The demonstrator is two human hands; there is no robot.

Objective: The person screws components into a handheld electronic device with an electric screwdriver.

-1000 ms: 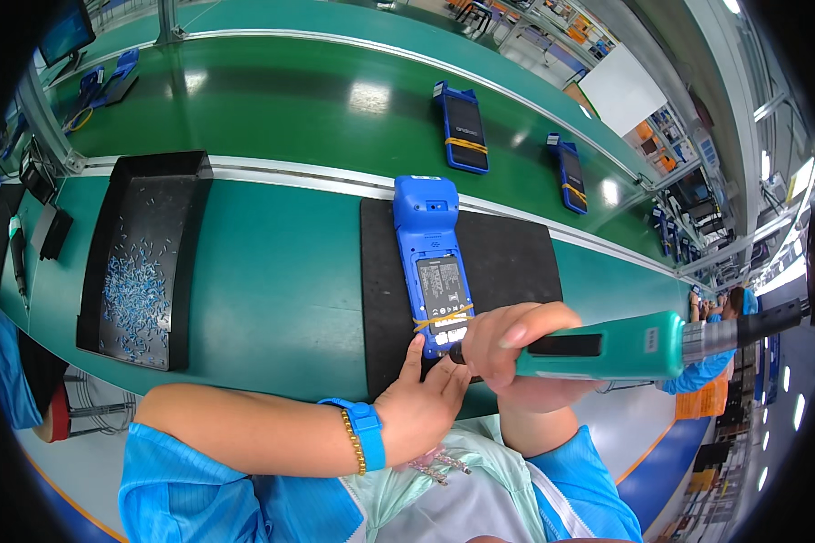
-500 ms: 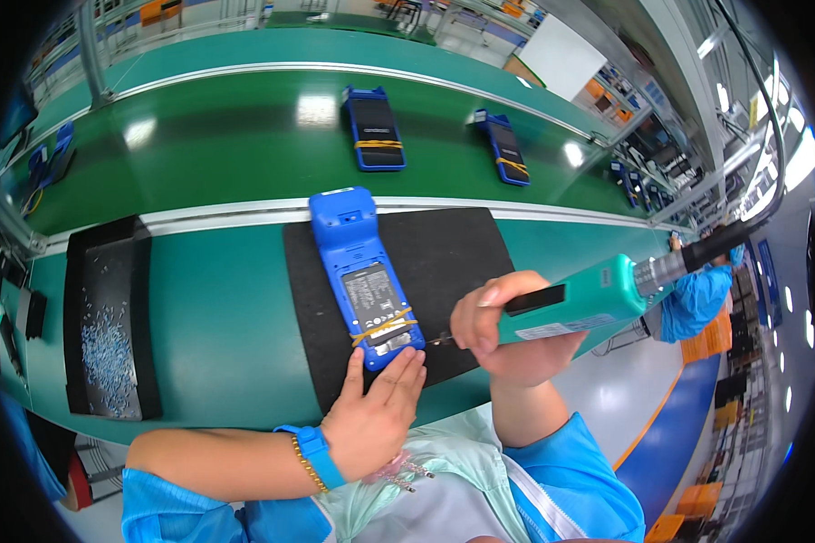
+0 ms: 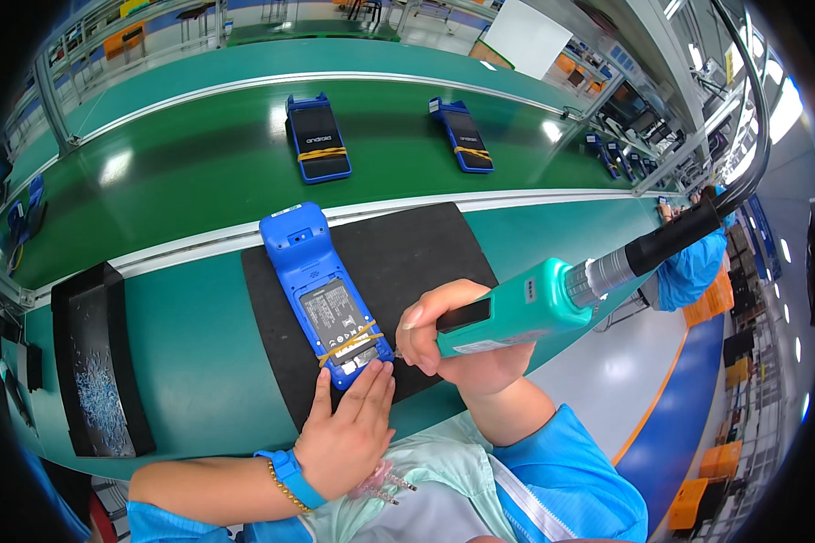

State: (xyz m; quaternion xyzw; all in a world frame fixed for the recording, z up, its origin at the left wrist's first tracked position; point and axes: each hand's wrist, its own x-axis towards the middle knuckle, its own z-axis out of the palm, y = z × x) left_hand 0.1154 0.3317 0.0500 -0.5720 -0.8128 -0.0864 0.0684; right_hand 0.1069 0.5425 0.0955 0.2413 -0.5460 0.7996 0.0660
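Observation:
A blue handheld terminal (image 3: 310,262) lies back side up on a black mat (image 3: 412,244), its flat grey-black battery (image 3: 332,312) exposed. A yellow rubber band (image 3: 351,342) crosses its lower part. My left hand (image 3: 346,443) rests flat, fingers stretched out, with the fingertips on the terminal's near end. In my right hand (image 3: 489,366) is a green electric screwdriver (image 3: 525,308), gripped around its body and held nearly level. Its bit points at the terminal's lower right edge; my fingers mostly hide the tip, so contact cannot be made out.
To the left stands a black tray (image 3: 59,312) with many small bluish screws (image 3: 101,398). Beyond the mat, a green belt (image 3: 217,145) carries two banded terminals (image 3: 317,136) (image 3: 463,136) and several others farther off. A thick black cable (image 3: 675,240) leaves the screwdriver. Another person (image 3: 693,271) sits at right.
The whole view has shifted, so the bench and belt sit farther left in the picture. Both hands, terminal and screwdriver keep nearly the same arrangement. Logos on the belt terminals' screens show more clearly.

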